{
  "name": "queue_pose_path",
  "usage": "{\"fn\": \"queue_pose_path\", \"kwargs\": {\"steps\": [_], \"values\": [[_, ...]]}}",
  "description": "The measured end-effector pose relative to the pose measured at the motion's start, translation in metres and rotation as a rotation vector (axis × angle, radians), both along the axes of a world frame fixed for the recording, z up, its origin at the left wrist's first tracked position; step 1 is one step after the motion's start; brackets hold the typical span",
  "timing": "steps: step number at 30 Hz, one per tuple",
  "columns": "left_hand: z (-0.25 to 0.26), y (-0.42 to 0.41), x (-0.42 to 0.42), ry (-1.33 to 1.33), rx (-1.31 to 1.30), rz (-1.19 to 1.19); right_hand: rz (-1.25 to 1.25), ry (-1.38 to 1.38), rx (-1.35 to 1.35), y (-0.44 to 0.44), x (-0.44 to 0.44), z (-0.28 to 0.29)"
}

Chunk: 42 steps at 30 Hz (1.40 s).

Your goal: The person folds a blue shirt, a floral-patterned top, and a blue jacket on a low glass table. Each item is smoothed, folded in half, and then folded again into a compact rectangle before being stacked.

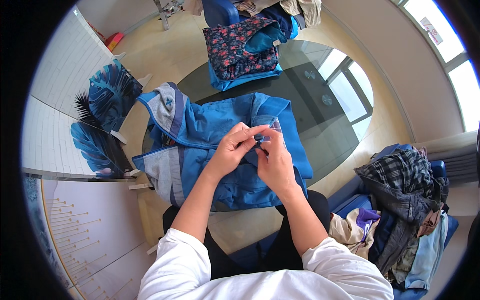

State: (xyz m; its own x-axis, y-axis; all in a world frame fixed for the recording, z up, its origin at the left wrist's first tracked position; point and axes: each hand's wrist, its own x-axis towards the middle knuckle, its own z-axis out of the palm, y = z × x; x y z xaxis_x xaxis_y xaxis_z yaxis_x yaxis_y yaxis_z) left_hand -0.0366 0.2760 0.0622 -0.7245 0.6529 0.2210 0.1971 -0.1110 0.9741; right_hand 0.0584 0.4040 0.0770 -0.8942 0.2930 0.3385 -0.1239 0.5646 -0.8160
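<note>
A blue garment (213,120) with grey lining, probably a jacket, lies spread on the oval glass table (311,93) in front of me. Over its right half my left hand (234,146) and my right hand (275,157) meet, their fingertips pinching a small dark piece (258,142) that they partly cover. What that piece is I cannot tell. Plaid cloth (276,129) shows just beyond my right fingers. Behind the garment rests a folded dark floral garment (240,48) on top of bright blue cloth (225,83).
Clothes are heaped on a blue seat at the right, among them a black plaid shirt (401,168) and beige cloth (348,230). More clothes hang over a blue chair (221,13) beyond the table. Panels with printed leaves (108,90) stand at the left.
</note>
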Motion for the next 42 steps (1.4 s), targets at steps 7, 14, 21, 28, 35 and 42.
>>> {"fn": "queue_pose_path", "kwargs": {"steps": [7,14,21,28,35,42], "values": [[0.001,-0.007,-0.008,0.035,-0.08,-0.109,0.064,-0.053,-0.069,-0.003,0.006,-0.003],[0.001,-0.002,0.0,-0.015,-0.179,-0.039,-0.007,-0.022,-0.163,-0.001,0.008,-0.004],[-0.002,0.0,0.007,-0.175,-0.081,-0.016,-0.043,-0.046,-0.186,0.012,0.006,0.002],[-0.004,0.006,0.01,-0.133,-0.029,0.118,-0.197,0.211,-0.078,0.002,0.001,-0.012],[-0.005,0.013,0.027,0.161,-0.068,0.297,-0.13,-0.113,-0.352,0.015,0.002,-0.011],[-0.005,0.02,0.038,0.254,-0.113,0.437,-0.258,0.133,-0.13,0.011,0.001,-0.014]]}}
